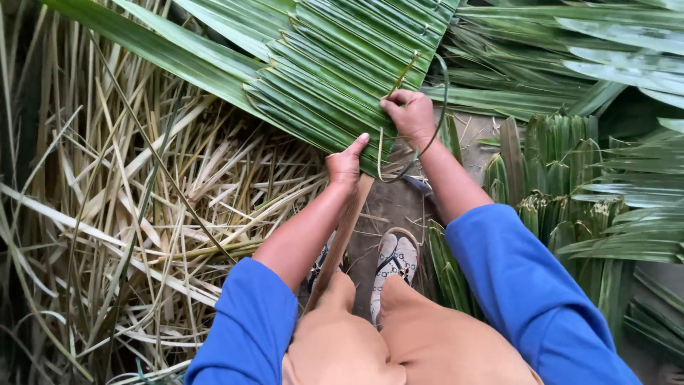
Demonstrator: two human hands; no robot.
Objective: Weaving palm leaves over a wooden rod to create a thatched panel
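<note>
Here the person is stitching green palm leaves (328, 78) into a flat panel. The left hand (347, 162) presses on the near edge of the panel, thumb out and fingers curled under it, holding it firm. The right hand (407, 113) is closed in a pinch on a thin green strip (433, 121) that loops down beside the wrist. The panel lies just past the sandalled foot (395, 267), with dry stalks (128, 214) to the left. I think a stitch is half done; next the strip needs a steady pull, snug, without tearing a leaf.
</note>
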